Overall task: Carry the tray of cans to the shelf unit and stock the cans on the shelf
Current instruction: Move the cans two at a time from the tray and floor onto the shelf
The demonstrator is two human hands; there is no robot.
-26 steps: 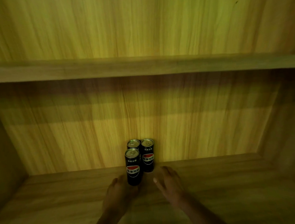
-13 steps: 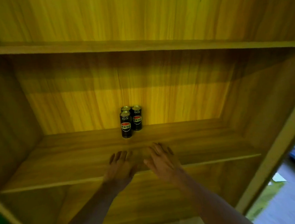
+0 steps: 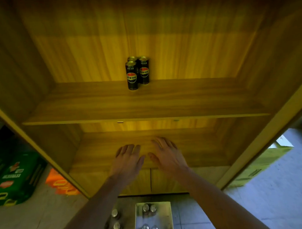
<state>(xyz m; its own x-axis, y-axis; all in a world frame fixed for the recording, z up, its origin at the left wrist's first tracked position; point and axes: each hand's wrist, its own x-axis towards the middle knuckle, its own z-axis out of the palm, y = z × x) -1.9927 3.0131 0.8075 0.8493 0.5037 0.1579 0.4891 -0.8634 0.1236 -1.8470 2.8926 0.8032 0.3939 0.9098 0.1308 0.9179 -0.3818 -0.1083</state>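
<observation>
Both my hands, left and right, are spread and empty mid-frame; three cans sit bunched at the shelf back to leave room, tray bottom centre holding four more

Dim, yellow-tinted light fills the frame, brightest as a warm band on the back panel of the shelf unit; its top and side walls sink into dark shadow. Straight edges bow outward toward the corners from the wide lens. The floor at lower right looks bluish and soft, and the crates at lower left are blurred.
</observation>
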